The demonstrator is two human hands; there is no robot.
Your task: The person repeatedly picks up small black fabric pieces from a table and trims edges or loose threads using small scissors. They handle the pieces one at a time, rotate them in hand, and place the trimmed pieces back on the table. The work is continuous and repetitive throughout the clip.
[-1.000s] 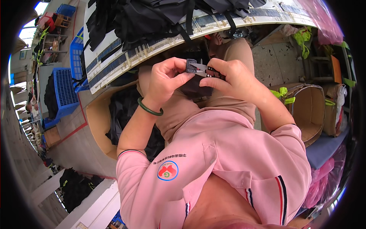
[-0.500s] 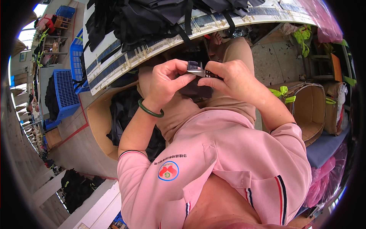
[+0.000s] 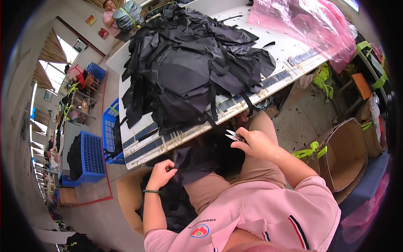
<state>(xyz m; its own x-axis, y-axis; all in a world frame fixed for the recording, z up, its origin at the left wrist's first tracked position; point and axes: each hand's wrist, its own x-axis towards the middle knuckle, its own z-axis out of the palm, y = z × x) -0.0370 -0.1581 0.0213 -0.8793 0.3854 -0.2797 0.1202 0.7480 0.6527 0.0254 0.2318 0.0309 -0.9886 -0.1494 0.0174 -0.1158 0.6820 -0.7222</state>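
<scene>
My left hand (image 3: 160,173) pinches the edge of a black fabric piece (image 3: 191,166), which drapes over my left thigh beside the carton at my left. In my right hand (image 3: 257,145) is a pair of thread snips (image 3: 232,135), its blades parted and pointing left, apart from the fabric. Ahead of both hands, a large heap of black cut fabric pieces (image 3: 184,71) lies on the white table, with several straps hanging past its near edge.
The table's taped edge (image 3: 226,111) runs just beyond my knees. A carton (image 3: 128,197) with black fabric stands at my left, an open carton (image 3: 344,151) at my right. Blue crates (image 3: 93,157) stand at left; pink plastic film (image 3: 302,25) covers the far right. Another person (image 3: 110,19) stands far behind.
My hands have moved apart from close together at a small black piece. The left went down left with the fabric; the right holds the snips away from it. The view has shifted upward.
</scene>
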